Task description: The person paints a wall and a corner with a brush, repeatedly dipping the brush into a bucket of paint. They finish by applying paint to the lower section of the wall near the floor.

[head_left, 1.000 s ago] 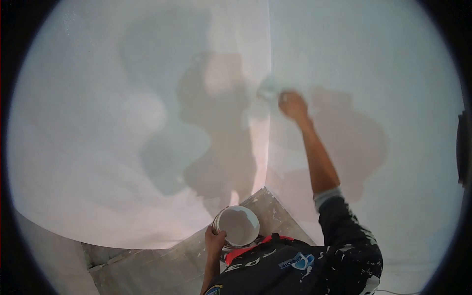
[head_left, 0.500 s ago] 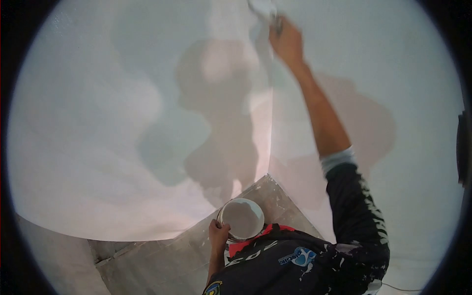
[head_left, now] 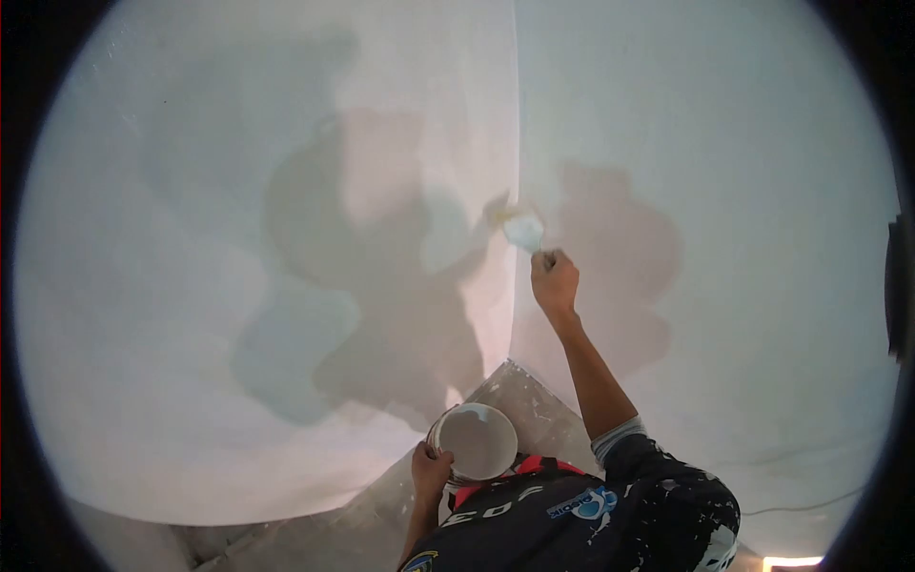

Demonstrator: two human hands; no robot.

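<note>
Wide, flat paintbrush with a whitish body and yellowish tip [head_left: 522, 232]: held up at the corner line where 2 pale, smooth walls [head_left: 782, 286] meet; bristle contact cannot be told. Right hand [head_left: 556, 279] clenched round its handle, forearm stretched forward and up, wrist near straight. Left hand [head_left: 432, 467] low by the torso, grasping the near-left rim of a round, whitish bucket [head_left: 477, 411] with greyish contents. Black, white-splattered shirt [head_left: 658, 505]: blue-and-white logo [head_left: 589, 505], its small lettering not surely legible; large white characters, partly folded, unreadable.
</note>
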